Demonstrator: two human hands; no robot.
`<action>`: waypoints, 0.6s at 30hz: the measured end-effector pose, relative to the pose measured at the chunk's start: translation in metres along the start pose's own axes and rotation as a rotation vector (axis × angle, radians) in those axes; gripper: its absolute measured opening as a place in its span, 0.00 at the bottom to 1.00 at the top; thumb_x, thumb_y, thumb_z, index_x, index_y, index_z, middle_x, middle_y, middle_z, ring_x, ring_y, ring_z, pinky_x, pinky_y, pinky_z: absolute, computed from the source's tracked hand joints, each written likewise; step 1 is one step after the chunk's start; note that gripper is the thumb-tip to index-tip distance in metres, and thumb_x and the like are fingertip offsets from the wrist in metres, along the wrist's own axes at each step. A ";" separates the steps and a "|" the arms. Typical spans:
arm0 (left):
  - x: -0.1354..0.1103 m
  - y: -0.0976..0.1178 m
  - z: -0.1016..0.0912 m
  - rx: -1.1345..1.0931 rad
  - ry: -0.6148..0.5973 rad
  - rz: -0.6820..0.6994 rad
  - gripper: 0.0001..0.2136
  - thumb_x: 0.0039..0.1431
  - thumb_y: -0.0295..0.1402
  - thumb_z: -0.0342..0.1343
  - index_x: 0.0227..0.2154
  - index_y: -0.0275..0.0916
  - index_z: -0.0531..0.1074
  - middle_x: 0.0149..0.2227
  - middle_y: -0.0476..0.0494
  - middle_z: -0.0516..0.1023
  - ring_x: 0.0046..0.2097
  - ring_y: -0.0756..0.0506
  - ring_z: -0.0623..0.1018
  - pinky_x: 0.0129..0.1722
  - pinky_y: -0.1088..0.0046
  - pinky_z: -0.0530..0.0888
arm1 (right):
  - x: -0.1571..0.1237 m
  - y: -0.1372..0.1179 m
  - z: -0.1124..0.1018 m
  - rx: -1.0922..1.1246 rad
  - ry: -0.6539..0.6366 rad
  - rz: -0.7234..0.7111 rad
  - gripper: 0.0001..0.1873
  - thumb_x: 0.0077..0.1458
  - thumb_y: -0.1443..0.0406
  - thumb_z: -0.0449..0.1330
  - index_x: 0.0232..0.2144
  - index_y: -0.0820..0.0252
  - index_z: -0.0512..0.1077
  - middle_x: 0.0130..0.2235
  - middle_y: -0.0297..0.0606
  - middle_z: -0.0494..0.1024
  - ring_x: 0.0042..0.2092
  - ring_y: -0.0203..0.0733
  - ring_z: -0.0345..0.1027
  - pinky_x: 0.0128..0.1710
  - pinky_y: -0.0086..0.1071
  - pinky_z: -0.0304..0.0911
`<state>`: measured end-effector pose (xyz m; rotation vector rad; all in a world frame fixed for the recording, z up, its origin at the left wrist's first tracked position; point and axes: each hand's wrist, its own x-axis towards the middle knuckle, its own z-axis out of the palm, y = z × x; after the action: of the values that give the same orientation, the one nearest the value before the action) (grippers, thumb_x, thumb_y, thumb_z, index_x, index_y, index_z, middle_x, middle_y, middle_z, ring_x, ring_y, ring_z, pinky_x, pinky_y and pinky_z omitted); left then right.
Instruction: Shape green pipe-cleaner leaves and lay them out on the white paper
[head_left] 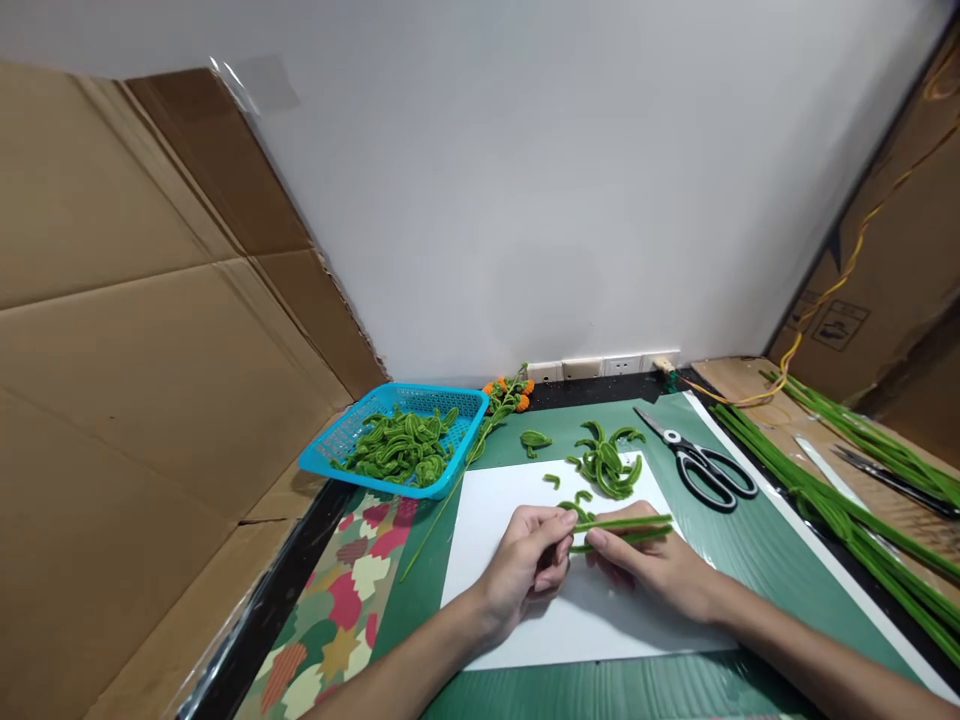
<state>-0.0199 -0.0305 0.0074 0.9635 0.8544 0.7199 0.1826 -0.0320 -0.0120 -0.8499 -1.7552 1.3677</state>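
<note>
Green pipe cleaners lie between my two hands, their straight ends pointing right, with a curled part at the left end. My left hand is closed, thumb and fingers pinching them near that curl. My right hand is closed on them too, its thumb over the lower strand; some of its fingers are hidden beneath. Both hands are above a white sheet. Just beyond them sits a pile of curved green pipe cleaner pieces, and a single leaf shape lies to its left.
A blue basket of green leaf shapes stands at the left. Scissors lie on the green mat at the right. Long green pipe cleaners run along the right side. An orange-flowered stem rests beside the basket. Sockets line the wall.
</note>
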 end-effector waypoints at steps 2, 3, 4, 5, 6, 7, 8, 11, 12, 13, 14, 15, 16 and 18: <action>0.000 -0.001 0.000 -0.018 0.004 -0.018 0.24 0.62 0.51 0.63 0.22 0.40 0.62 0.12 0.60 0.54 0.15 0.57 0.48 0.15 0.80 0.45 | 0.001 0.000 -0.002 0.005 -0.005 -0.013 0.30 0.71 0.46 0.54 0.22 0.58 0.69 0.22 0.31 0.68 0.25 0.36 0.61 0.29 0.30 0.59; 0.000 -0.001 0.000 -0.027 0.004 -0.026 0.24 0.63 0.51 0.62 0.23 0.40 0.62 0.12 0.60 0.55 0.15 0.57 0.49 0.15 0.80 0.45 | 0.002 0.001 -0.003 0.013 -0.014 -0.017 0.30 0.71 0.46 0.54 0.22 0.58 0.69 0.22 0.31 0.69 0.25 0.36 0.62 0.29 0.30 0.59; 0.000 -0.002 -0.001 -0.037 0.005 -0.030 0.23 0.63 0.51 0.62 0.23 0.40 0.62 0.12 0.59 0.55 0.15 0.57 0.49 0.15 0.80 0.45 | 0.002 0.001 -0.004 0.020 -0.022 -0.021 0.30 0.71 0.46 0.55 0.22 0.58 0.69 0.22 0.31 0.69 0.25 0.36 0.62 0.28 0.30 0.59; 0.000 -0.002 -0.001 -0.045 0.005 -0.030 0.24 0.63 0.51 0.62 0.23 0.40 0.62 0.12 0.59 0.56 0.15 0.57 0.49 0.15 0.79 0.45 | 0.002 0.001 -0.005 0.026 -0.027 -0.021 0.30 0.71 0.46 0.55 0.23 0.59 0.69 0.22 0.32 0.69 0.25 0.35 0.62 0.28 0.30 0.59; 0.001 -0.003 -0.001 -0.052 0.004 -0.030 0.23 0.63 0.51 0.62 0.23 0.40 0.62 0.13 0.58 0.57 0.15 0.57 0.49 0.15 0.79 0.45 | 0.003 0.002 -0.005 0.029 -0.026 -0.014 0.30 0.71 0.46 0.55 0.23 0.59 0.69 0.22 0.32 0.69 0.25 0.35 0.62 0.28 0.30 0.59; 0.001 -0.003 -0.001 -0.057 0.004 -0.026 0.23 0.63 0.51 0.62 0.23 0.40 0.62 0.13 0.58 0.58 0.15 0.57 0.49 0.15 0.79 0.46 | 0.002 0.002 -0.005 0.032 -0.020 0.001 0.30 0.71 0.46 0.55 0.23 0.59 0.69 0.22 0.32 0.69 0.26 0.36 0.63 0.29 0.30 0.59; 0.002 -0.003 -0.001 -0.062 0.006 -0.021 0.23 0.63 0.51 0.61 0.23 0.40 0.63 0.13 0.57 0.59 0.15 0.56 0.49 0.15 0.79 0.46 | 0.002 0.003 -0.005 0.039 -0.014 0.019 0.30 0.70 0.45 0.55 0.23 0.59 0.70 0.22 0.32 0.69 0.26 0.36 0.63 0.29 0.30 0.60; 0.002 -0.002 0.000 -0.077 0.009 -0.008 0.22 0.66 0.51 0.59 0.25 0.39 0.65 0.14 0.57 0.59 0.16 0.56 0.51 0.15 0.79 0.48 | 0.002 0.005 -0.005 0.076 0.011 0.070 0.30 0.69 0.44 0.56 0.24 0.59 0.70 0.23 0.33 0.70 0.26 0.36 0.65 0.29 0.30 0.61; 0.001 -0.002 0.000 -0.086 0.009 -0.003 0.22 0.67 0.52 0.57 0.26 0.40 0.65 0.14 0.57 0.59 0.16 0.55 0.51 0.16 0.80 0.49 | 0.002 0.006 -0.005 0.094 0.021 0.079 0.30 0.69 0.44 0.56 0.24 0.59 0.71 0.22 0.33 0.71 0.26 0.36 0.65 0.28 0.30 0.61; 0.001 -0.001 0.000 -0.099 0.008 0.001 0.22 0.68 0.53 0.55 0.27 0.40 0.66 0.14 0.57 0.59 0.16 0.55 0.51 0.16 0.80 0.50 | 0.002 0.006 -0.005 0.112 0.026 0.084 0.30 0.69 0.43 0.57 0.24 0.59 0.71 0.22 0.33 0.71 0.25 0.36 0.64 0.26 0.30 0.60; 0.001 -0.001 0.000 -0.114 0.008 0.000 0.22 0.69 0.54 0.53 0.28 0.40 0.66 0.14 0.57 0.59 0.17 0.54 0.52 0.16 0.80 0.50 | 0.002 0.006 -0.005 0.128 0.028 0.087 0.30 0.68 0.43 0.57 0.25 0.59 0.72 0.22 0.33 0.71 0.24 0.35 0.64 0.25 0.30 0.60; 0.001 -0.001 0.000 -0.130 0.010 -0.002 0.23 0.69 0.55 0.52 0.29 0.40 0.66 0.15 0.57 0.59 0.17 0.54 0.52 0.17 0.80 0.51 | 0.003 0.006 -0.005 0.143 0.029 0.090 0.30 0.68 0.43 0.57 0.26 0.60 0.73 0.22 0.33 0.70 0.24 0.35 0.64 0.25 0.29 0.60; 0.000 -0.001 0.000 -0.144 0.012 -0.005 0.23 0.69 0.56 0.51 0.29 0.40 0.66 0.15 0.57 0.59 0.17 0.54 0.52 0.17 0.81 0.51 | 0.003 0.005 -0.005 0.154 0.028 0.091 0.29 0.68 0.43 0.58 0.27 0.60 0.74 0.21 0.32 0.70 0.23 0.35 0.63 0.24 0.29 0.60; 0.001 -0.001 -0.001 -0.160 0.013 -0.007 0.23 0.69 0.56 0.51 0.29 0.40 0.66 0.15 0.57 0.59 0.18 0.54 0.51 0.16 0.81 0.50 | 0.004 0.005 -0.005 0.166 0.026 0.093 0.29 0.68 0.43 0.57 0.28 0.61 0.75 0.22 0.32 0.71 0.23 0.34 0.63 0.24 0.29 0.59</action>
<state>-0.0204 -0.0297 0.0056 0.8134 0.7984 0.7773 0.1854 -0.0248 -0.0151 -0.8618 -1.5742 1.5328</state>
